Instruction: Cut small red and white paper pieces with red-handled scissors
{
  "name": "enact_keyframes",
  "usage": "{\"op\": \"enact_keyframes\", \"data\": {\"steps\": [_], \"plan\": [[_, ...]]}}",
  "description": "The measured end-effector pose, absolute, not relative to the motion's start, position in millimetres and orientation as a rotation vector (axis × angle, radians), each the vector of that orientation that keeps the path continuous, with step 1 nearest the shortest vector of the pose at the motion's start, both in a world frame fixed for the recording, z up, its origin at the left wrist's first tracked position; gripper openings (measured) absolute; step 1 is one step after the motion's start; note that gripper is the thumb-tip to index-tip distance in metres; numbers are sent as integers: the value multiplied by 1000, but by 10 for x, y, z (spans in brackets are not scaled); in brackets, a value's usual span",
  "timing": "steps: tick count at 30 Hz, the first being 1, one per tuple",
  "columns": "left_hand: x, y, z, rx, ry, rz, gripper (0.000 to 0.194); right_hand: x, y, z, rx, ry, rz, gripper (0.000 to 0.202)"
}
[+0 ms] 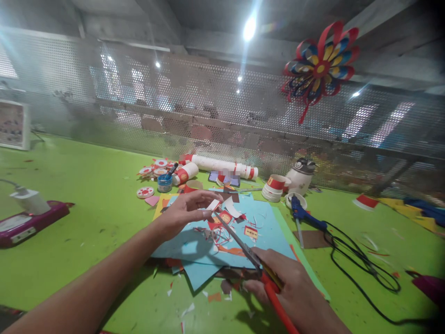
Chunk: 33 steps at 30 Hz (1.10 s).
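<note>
Red-handled scissors (257, 260) extend beyond the right grip (291, 278) — blades (238, 239) pointing forward.

craft workshop or craft classroom, cannot tell which. bright green worktop (86, 185) strewn with cut paper scraps (214, 297). coloured paper sheets (271, 234) layered in middle, scissors (255, 263) above them. blue glue gun (310, 218) with long black cord, purple power strip (43, 224) with white plug. red-and-white discs (145, 192) and banded white tube (219, 165) further back. looped, many-coloured flower ornament (320, 68) up high, perforated screen (208, 106) behind, bright ceiling lamp (249, 28).
</note>
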State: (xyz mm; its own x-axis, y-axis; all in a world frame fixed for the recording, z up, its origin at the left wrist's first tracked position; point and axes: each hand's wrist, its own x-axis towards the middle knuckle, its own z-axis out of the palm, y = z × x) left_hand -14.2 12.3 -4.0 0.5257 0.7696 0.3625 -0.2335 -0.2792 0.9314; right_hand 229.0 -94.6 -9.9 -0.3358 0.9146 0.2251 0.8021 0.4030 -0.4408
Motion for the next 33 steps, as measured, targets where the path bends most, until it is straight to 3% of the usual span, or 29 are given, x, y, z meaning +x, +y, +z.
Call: {"op": "enact_keyframes", "data": {"steps": [33], "plan": [[-129,140,-110,1445,436,1007,32,2310,-939,-114,-1332,-2231,596,32]]}}
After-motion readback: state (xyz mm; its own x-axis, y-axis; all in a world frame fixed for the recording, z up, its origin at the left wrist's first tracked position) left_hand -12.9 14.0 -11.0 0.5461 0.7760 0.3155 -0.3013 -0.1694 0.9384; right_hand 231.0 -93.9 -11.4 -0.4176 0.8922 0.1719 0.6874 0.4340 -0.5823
